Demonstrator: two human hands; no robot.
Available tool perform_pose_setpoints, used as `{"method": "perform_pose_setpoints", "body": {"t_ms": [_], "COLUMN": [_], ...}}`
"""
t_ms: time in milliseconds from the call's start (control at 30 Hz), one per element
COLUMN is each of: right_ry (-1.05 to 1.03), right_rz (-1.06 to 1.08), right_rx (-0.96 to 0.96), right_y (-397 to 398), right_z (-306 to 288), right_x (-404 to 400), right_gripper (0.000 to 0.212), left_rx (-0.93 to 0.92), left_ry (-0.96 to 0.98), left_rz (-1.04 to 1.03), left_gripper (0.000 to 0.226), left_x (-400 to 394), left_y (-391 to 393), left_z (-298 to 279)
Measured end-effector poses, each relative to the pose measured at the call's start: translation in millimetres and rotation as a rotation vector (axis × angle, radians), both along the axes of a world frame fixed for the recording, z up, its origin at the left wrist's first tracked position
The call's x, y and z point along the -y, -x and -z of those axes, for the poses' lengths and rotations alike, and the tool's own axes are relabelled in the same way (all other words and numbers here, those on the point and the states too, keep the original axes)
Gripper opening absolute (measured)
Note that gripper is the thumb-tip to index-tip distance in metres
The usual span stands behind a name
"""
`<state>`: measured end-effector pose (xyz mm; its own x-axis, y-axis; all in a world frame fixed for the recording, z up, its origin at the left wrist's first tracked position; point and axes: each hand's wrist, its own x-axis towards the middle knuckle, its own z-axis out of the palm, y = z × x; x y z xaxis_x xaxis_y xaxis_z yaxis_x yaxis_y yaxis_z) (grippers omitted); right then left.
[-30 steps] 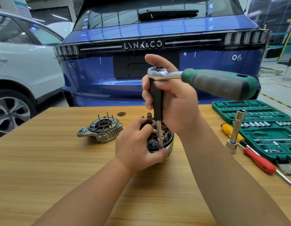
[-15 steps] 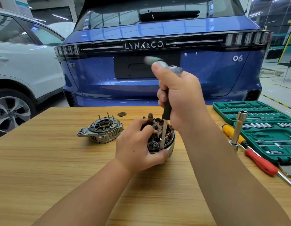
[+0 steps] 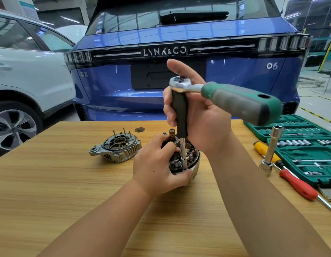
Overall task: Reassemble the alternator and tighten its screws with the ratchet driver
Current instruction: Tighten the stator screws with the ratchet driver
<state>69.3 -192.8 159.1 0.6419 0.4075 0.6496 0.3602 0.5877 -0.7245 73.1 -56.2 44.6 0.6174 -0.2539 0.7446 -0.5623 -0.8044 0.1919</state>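
The open alternator body (image 3: 192,160), with its copper windings showing, stands in the middle of the wooden table (image 3: 49,191). My left hand (image 3: 157,167) grips its near side, thumb at the rim. My right hand (image 3: 198,115) holds the black vertical shaft of the ratchet driver (image 3: 181,115), whose socket tip sits on the alternator's rim by my left thumb. The ratchet's green and grey handle (image 3: 240,102) sticks out to the right. The alternator's separate end cover (image 3: 116,147), with several studs pointing up, lies to the left.
A green socket set case (image 3: 305,151) lies open at the right edge. A long socket on an extension (image 3: 272,149) stands beside it, with a yellow screwdriver (image 3: 266,151) and a red screwdriver (image 3: 298,186). A small washer (image 3: 139,129) lies at the back. Parked cars stand beyond the table.
The ratchet handle swung away behind my right hand half a second ago and is back pointing right. My left hand stays on the alternator.
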Motion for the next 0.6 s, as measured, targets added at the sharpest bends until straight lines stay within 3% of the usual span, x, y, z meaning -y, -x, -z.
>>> {"method": "perform_pose_setpoints", "body": {"t_ms": [67,300,367,433,500,600], "right_ry": [-0.016,0.027,0.001,0.014,0.032,0.024], "right_rz": [-0.059,0.003,0.12,0.367,0.523,0.329], "right_rx": [-0.068,-0.188,-0.227,-0.223,-0.252,-0.306], "right_y": [0.6,4.2,6.9,6.7,3.7,1.2], "right_z": [-1.4,-6.3,-6.8,-7.1,-8.7,-8.3], "right_x": [2.7,3.0,1.0,0.9,3.6,9.0], "right_gripper": [0.049,0.044,0.037,0.019,0.02,0.012], "left_rx": [0.004,-0.006,-0.004,0.001,0.004,0.001], "left_ry": [0.001,-0.004,-0.01,-0.02,-0.027,-0.013], "left_rz": [0.002,0.004,0.002,-0.002,-0.001,0.008], "left_gripper": [0.052,0.053,0.055,0.057,0.059,0.058], "left_x": [0.3,0.8,0.1,0.4,0.9,0.1], "left_y": [0.0,0.5,-0.1,-0.5,-0.5,-0.6], "left_z": [0.0,-0.7,-0.7,-1.2,-1.1,0.2]}}
